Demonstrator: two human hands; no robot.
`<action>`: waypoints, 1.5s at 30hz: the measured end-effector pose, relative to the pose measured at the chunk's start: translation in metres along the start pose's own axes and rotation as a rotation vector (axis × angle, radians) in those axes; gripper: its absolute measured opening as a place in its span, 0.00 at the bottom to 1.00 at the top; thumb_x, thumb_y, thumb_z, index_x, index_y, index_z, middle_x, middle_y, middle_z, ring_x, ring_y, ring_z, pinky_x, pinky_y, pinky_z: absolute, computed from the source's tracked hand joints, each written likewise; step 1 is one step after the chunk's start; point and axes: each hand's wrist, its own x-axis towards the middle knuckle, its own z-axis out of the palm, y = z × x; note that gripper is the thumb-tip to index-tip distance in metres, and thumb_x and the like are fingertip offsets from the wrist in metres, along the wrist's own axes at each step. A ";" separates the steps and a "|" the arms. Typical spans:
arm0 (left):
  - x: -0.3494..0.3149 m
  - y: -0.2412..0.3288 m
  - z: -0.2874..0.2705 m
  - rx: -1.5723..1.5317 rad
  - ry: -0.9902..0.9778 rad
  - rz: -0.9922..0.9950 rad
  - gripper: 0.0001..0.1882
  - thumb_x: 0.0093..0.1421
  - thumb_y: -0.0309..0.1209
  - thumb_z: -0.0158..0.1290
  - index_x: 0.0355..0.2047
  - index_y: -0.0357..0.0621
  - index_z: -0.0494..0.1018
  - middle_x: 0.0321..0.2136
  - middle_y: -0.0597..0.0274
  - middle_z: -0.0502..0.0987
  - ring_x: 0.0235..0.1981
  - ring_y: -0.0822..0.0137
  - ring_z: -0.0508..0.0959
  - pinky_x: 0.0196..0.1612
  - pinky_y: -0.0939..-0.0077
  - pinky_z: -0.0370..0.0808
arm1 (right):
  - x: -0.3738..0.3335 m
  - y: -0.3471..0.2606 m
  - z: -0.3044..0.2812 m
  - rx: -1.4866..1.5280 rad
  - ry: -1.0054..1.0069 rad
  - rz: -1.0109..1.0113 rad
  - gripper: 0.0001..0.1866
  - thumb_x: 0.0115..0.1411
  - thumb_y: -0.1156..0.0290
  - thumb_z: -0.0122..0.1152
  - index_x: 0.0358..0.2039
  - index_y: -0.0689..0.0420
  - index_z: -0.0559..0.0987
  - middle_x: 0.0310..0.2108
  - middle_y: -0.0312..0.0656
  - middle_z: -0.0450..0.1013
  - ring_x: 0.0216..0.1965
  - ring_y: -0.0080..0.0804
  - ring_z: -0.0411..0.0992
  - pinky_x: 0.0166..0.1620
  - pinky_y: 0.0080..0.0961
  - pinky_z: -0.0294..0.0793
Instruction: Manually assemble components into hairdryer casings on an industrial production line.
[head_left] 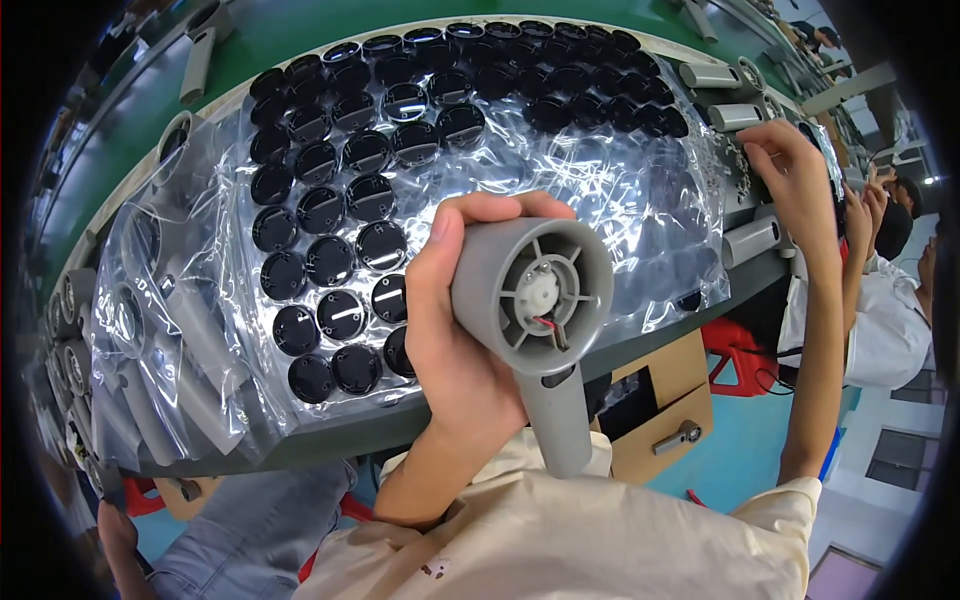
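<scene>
My left hand (450, 330) is wrapped round the head of a grey handheld fan housing (568, 420), its round opening facing up toward me. Inside the ring show spokes, a white motor hub (538, 292) and short red and dark wires. The housing's handle points down toward my shirt. At the right, my right hand (790, 165) reaches over a scatter of small parts (738, 175), probably screws. Its fingers are curled together in a pinch; anything between the tips is too small to make out.
Rows of black round caps (322, 210) lie on clear plastic (640, 190) across the table. Bagged grey fan housings (195, 330) lie at the left, more grey housings (750, 242) at the right. Below stand a cardboard box (665, 410) and red stool (735, 360). Other people sit nearby.
</scene>
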 end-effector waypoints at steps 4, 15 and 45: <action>-0.001 0.005 0.002 0.096 0.103 -0.002 0.17 0.63 0.45 0.36 0.35 0.49 0.69 0.36 0.55 0.70 0.38 0.58 0.72 0.28 0.69 0.74 | -0.020 -0.107 -0.012 0.185 -0.061 -0.347 0.10 0.48 0.86 0.51 0.32 0.64 0.76 0.26 0.40 0.66 0.28 0.23 0.66 0.32 0.16 0.64; -0.001 0.026 0.012 -0.150 0.069 -0.204 0.19 0.63 0.45 0.37 0.38 0.42 0.67 0.37 0.52 0.73 0.37 0.63 0.75 0.43 0.71 0.72 | -0.006 -0.219 0.009 0.118 -0.215 -0.533 0.14 0.33 0.85 0.58 0.26 0.63 0.76 0.22 0.43 0.66 0.21 0.28 0.64 0.22 0.20 0.62; -0.002 0.000 0.007 0.009 0.106 -0.083 0.16 0.63 0.42 0.37 0.34 0.42 0.66 0.34 0.49 0.71 0.35 0.58 0.75 0.35 0.69 0.77 | 0.062 -0.179 0.019 0.386 -0.310 -0.649 0.07 0.52 0.73 0.60 0.27 0.64 0.74 0.23 0.36 0.67 0.23 0.21 0.64 0.27 0.17 0.64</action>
